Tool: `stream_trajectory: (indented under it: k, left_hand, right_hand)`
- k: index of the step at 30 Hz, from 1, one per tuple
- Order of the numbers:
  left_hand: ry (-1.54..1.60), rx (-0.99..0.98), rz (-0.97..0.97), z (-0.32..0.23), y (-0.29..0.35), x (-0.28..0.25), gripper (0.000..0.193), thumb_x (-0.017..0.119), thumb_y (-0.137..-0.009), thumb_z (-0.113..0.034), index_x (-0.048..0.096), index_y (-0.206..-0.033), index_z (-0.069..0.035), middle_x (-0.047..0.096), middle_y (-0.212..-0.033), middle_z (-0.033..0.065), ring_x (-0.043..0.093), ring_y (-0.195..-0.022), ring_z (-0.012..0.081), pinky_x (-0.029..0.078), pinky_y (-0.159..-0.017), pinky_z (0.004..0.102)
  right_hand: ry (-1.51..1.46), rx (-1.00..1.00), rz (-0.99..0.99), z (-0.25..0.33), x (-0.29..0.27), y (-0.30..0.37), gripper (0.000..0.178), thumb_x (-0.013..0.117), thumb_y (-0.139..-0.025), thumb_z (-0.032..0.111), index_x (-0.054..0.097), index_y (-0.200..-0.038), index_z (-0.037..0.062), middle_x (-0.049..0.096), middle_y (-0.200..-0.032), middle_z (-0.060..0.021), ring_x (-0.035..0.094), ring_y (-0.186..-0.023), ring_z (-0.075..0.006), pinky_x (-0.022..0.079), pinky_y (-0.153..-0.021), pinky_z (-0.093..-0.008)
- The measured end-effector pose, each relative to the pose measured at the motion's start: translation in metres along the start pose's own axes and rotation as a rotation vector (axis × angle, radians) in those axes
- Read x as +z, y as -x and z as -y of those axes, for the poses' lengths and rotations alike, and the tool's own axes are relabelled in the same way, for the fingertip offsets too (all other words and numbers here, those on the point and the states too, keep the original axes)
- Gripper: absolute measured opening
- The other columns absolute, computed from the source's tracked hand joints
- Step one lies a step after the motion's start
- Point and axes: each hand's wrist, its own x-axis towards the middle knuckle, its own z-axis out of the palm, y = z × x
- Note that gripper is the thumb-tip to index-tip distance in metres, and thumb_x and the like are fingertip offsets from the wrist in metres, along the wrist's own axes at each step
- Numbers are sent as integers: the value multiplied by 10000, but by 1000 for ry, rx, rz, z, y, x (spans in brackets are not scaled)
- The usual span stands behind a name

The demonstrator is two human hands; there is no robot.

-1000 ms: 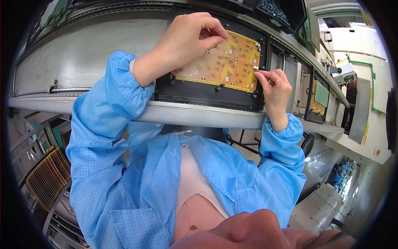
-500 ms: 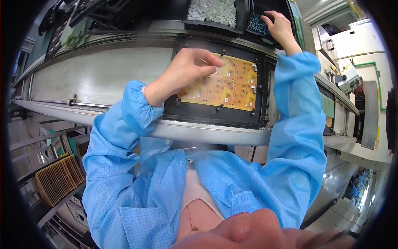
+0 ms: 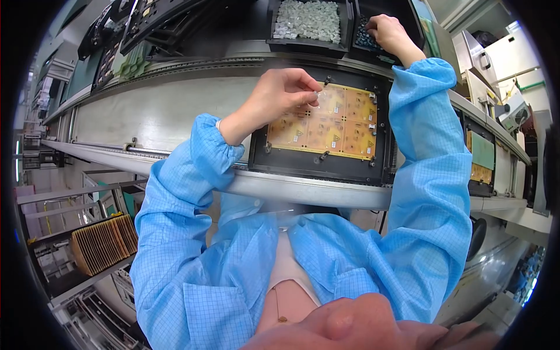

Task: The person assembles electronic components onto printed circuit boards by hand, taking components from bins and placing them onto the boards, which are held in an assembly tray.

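Note:
My left hand (image 3: pixel 274 100) is over the upper left part of a yellow circuit board panel (image 3: pixel 354 129). Thumb and index finger pinch a small whitish part (image 3: pixel 315 95), too small to name more exactly. The panel lies in a black frame (image 3: pixel 303 165), held by small dark clips along its edges; a few white components sit at its right edge. At the far right, my right hand (image 3: pixel 392 35) reaches into a black bin of small dark blue parts (image 3: pixel 364 38). Its fingers are curled together, their tips down among the parts; what they hold is hidden.
Left of the blue parts stands a black bin of small white parts (image 3: pixel 306 23). A metal rail (image 3: pixel 309 189) runs along the front of the conveyor (image 3: pixel 169 111). Another framed board (image 3: pixel 482 154) lies to the right. A rack of upright brown boards (image 3: pixel 104 244) stands at lower left.
My right hand's fingers, apart above the blue parts before, have closed down among them. My left hand stays over the panel, its pinch tighter. The whole view has shifted slightly.

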Motion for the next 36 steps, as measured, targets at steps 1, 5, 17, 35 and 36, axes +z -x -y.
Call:
stream_trajectory:
  k: [1,5,17,35,36]
  left_hand:
    - [-8,0,5,-1,-2,3,138,656,-902,-46,665,-1026,16,692,-870,51,677,-824,112,558,-727,246]
    - [-342,162,-11,-6,-20,21,106,688,-872,-76,713,-956,-18,723,-836,68,701,-783,133,569,-687,278]
    - [-1030,587,-125,9,-65,47,136,671,-788,-139,709,-901,-74,681,-879,96,656,-832,316,543,-752,404]
    - [-1044,525,-45,3,-103,72,134,666,-817,-168,709,-879,-58,696,-870,130,672,-848,321,539,-773,411]
    - [-1013,518,-44,0,-101,69,151,643,-829,-181,711,-901,-66,698,-882,127,670,-842,331,543,-765,401]
  right_hand:
    - [-11,-9,-92,-1,5,4,151,664,-850,134,739,-965,68,703,-1032,-181,665,-985,-353,532,-871,-423]
    - [215,-206,-569,-27,23,11,166,634,-866,138,728,-979,61,703,-878,-170,683,-829,-313,549,-779,-401]
    - [-551,-99,-426,26,-7,126,170,642,-904,106,706,-1041,28,712,-894,-82,671,-772,-134,530,-719,-261]
    - [-917,99,-201,22,33,180,182,632,-940,80,682,-1084,-18,708,-942,-44,662,-848,-89,537,-771,-230]
    - [-917,99,-201,23,34,181,182,632,-940,80,682,-1084,-18,708,-942,-44,662,-848,-89,537,-771,-230]
